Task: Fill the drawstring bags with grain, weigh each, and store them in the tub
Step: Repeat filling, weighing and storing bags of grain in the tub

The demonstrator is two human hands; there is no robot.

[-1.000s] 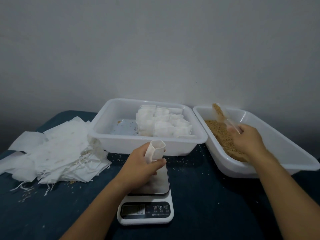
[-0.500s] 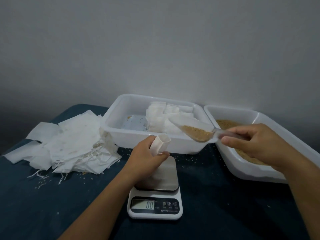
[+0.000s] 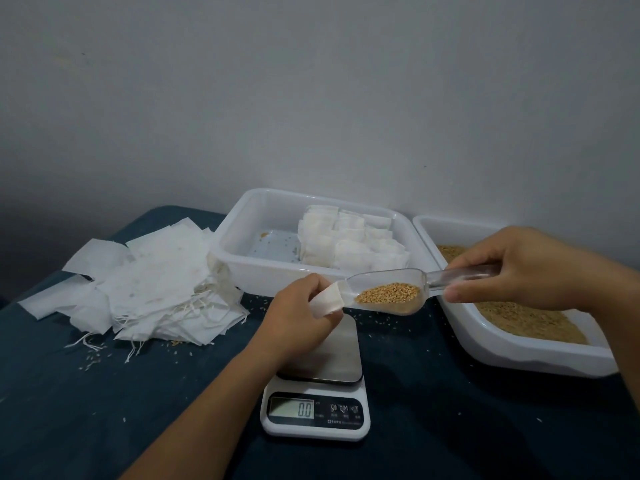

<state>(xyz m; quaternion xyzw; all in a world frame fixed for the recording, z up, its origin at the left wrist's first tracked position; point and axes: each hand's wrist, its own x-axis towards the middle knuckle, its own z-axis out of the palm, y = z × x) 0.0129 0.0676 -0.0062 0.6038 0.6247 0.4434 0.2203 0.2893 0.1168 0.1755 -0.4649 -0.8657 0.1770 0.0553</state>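
Carried leftward by the gripping right hand (image 3: pixel 526 268), the grain-loaded scoop (image 3: pixel 391 292) now meets the bag (image 3: pixel 327 301) pinched in the left hand (image 3: pixel 298 313).

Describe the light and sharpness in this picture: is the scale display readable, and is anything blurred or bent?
Head view: dim, soft light with a dark vignette toward the left corner; the scale display reads 0.0 clearly; the grain in the scoop is sharp; the right hand is slightly soft; the wide lens bends the grain tray rim at the right edge.
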